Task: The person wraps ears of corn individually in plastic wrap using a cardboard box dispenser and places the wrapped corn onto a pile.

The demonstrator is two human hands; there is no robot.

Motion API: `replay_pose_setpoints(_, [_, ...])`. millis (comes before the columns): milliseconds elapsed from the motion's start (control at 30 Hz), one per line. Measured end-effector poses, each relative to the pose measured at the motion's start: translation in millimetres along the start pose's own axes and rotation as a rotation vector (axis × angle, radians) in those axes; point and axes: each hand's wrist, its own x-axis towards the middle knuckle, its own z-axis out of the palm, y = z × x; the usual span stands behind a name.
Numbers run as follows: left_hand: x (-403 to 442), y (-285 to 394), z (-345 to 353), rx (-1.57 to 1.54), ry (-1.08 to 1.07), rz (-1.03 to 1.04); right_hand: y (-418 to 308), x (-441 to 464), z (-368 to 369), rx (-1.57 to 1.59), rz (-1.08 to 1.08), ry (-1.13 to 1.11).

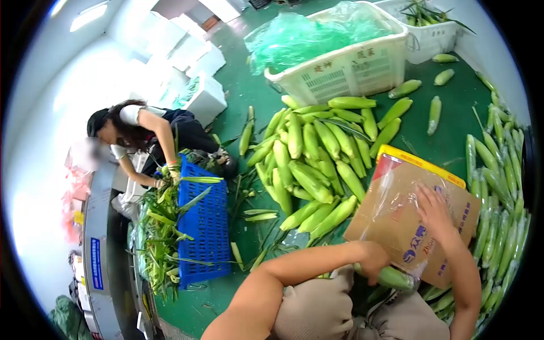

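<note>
My left hand point(373, 262) is closed around one end of a green-husked ear of corn point(395, 277), low in front of my lap. Clear film seems to cover that ear. My right hand point(434, 211) lies with its fingers stretched out on a cardboard box point(396, 195), whose top carries clear plastic film and blue print. A yellow edge point(422, 166) runs along the box's far side. Left of the box lies a big heap of ears of corn point(311, 153) in their husks on the green floor.
Film-wrapped ears point(501, 226) are stacked along the right wall. A white crate point(351, 71) with green plastic bags stands at the back. On the left, another person point(150, 122) bends over a blue crate point(205, 226) and torn husks point(158, 241). Loose leaves litter the floor.
</note>
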Motion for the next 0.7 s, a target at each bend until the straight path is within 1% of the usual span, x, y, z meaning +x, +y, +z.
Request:
replay_pose_setpoints(67, [-11.6,2.9,8.8,-0.216,-0.032,0.08,-49.8,-45.2,-10.4,0.528,0.265,0.155])
replay_pose_setpoints(100, [-13.6,5.5,15.1,-0.322,-0.044,0.129,-79.5,-55.1,-53.3,0.457,0.335,-0.186])
replay_pose_setpoints(133, [-9.2,1.9,25.7,-0.332,-0.132,0.168,-94.7,-66.8,-63.2,0.344,0.147,-0.377])
replay_pose_setpoints(167, [-2.5,0.9,33.4,-0.164,-0.223,0.166,-105.9,-79.1,-59.0,0.588,0.132,-0.57])
replay_pose_setpoints(200, [4.6,-1.0,39.7,-0.086,-0.261,0.191,-116.1,-85.3,-61.1,0.741,0.144,-0.83])
replay_pose_setpoints(233, [6.5,-2.8,42.3,-0.008,-0.295,0.213,-111.2,-104.1,-39.6,0.81,0.044,-1.062])
replay_pose_setpoints(300, [-4.8,5.3,23.5,-0.049,-0.17,0.166,-115.8,-126.9,-14.7,0.744,0.112,-1.212])
replay_pose_setpoints(333, [-11.5,6.8,13.3,-0.069,-0.117,0.147,-111.9,-136.4,0.1,0.82,0.251,-1.131])
replay_pose_setpoints(367, [-15.7,4.1,7.9,-0.081,-0.004,0.212,-114.3,-137.2,-1.9,0.891,0.399,-1.043])
replay_pose_setpoints(400, [-21.0,-0.7,1.1,-0.093,0.121,0.275,-114.1,-134.1,-12.1,0.975,0.499,-0.92])
replay_pose_setpoints(433, [-32.5,-2.1,-11.0,-0.11,0.257,0.335,-113.4,-140.6,-9.1,1.065,0.507,-0.685])
replay_pose_setpoints(500, [-62.1,-11.9,-46.8,-0.164,0.398,0.43,-96.2,-154.8,7.6,1.121,0.455,-0.448])
replay_pose_setpoints(567, [-55.0,-33.0,-54.8,-0.405,0.507,0.615,-100.5,-133.9,-30.3,1.315,0.642,-0.517])
replay_pose_setpoints(600, [-54.3,-23.2,-47.7,-0.72,0.631,0.529,-102.8,-125.7,-34.3,1.363,0.567,-0.453])
replay_pose_setpoints(633, [-49.8,-13.7,-35.5,-1.02,0.679,0.424,-102.7,-118.5,-27.8,1.392,0.527,-0.34])
replay_pose_setpoints(667, [-14.3,-22.1,-12.5,-1.394,0.858,0.636,-107.6,-105.9,-26.9,1.387,0.419,-0.27])
replay_pose_setpoints(700, [-6.2,18.1,-11.3,-1.565,1.135,0.772,-107.9,-104.3,-11.7,1.497,0.353,-0.209])
